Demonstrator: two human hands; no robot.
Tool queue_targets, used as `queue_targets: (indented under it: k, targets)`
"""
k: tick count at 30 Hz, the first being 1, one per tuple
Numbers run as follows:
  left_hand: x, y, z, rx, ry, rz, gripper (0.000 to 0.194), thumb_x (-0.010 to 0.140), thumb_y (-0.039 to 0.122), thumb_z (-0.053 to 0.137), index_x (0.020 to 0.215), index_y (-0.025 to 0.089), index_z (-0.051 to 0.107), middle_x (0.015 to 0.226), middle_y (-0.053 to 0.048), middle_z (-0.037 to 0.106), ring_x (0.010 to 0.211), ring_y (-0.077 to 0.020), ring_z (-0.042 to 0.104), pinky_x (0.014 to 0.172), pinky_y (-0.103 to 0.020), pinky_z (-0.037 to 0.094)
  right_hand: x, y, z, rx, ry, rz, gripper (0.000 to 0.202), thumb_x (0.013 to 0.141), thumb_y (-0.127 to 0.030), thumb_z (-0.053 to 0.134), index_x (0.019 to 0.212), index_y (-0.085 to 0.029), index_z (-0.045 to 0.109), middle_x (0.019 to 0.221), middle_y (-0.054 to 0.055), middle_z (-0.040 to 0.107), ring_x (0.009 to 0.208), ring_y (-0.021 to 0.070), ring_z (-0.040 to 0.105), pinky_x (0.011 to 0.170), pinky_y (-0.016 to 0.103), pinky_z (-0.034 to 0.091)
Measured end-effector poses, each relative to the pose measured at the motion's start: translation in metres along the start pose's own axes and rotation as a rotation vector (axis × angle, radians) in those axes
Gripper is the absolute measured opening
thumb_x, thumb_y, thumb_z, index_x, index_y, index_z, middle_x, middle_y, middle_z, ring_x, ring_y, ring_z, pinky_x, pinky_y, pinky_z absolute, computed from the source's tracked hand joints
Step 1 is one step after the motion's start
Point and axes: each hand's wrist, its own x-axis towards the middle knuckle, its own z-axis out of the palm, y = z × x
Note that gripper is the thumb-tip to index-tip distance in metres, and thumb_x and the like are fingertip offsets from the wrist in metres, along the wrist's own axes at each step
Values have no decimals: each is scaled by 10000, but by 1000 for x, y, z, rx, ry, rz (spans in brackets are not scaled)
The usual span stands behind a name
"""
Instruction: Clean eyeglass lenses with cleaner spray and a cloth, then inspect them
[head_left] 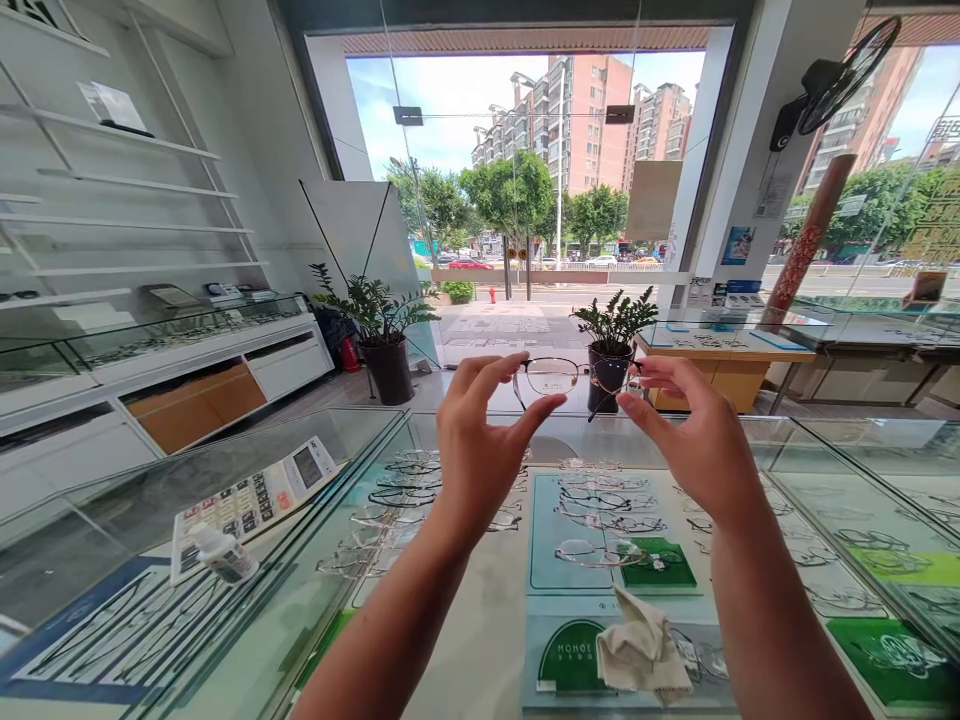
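A pair of eyeglasses (552, 376) with thin dark frames is held up above the glass display case, its lenses facing me. My left hand (491, 415) pinches the left end of the frame between thumb and fingers. At the other end, my right hand (679, 425) grips the right side in the same way. Small print shows on the left lens. Below lies a crumpled beige cloth (641, 645) near the case's front, beside another pair of glasses (705, 655). Rows of eyeglasses (600, 500) rest inside the case under both hands.
On the left glass top are a calculator (251, 500), a small white bottle (223, 553) and a blue tray (45, 670) holding thin dark frames. Potted plants (386, 370) stand before the glass doors. A wall fan (844, 75) hangs at upper right.
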Motion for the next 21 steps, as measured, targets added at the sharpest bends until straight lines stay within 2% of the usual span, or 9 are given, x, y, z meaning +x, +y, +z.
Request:
queue_targets:
  k: [10,15,21]
  targets:
    - [-1,-3,6,-39,26,-34,522,846,475,922,1275,246,733,1101,-53,763,985,-206,720,852,-388,596,-1,-5,1,35,13,3,518,932,-642,770,1310,-298,683,1260,117,795,1161,356,743,1042,649,579]
    - [-2,-4,6,-49,27,-76,486,839,504,921,1181,224,719,1066,-41,772,976,-201,726,836,-373,564,-1,-5,0,25,39,-18,526,921,-657,774,1287,-289,689,1237,115,795,1146,345,743,1035,625,587]
    - [-2,-5,6,-78,-5,-110,466,850,487,914,1197,242,723,1089,-39,780,1000,-208,736,847,-376,568,-2,-5,1,-11,70,-34,536,909,-666,779,1280,-293,681,1240,97,791,1138,334,744,1015,589,598]
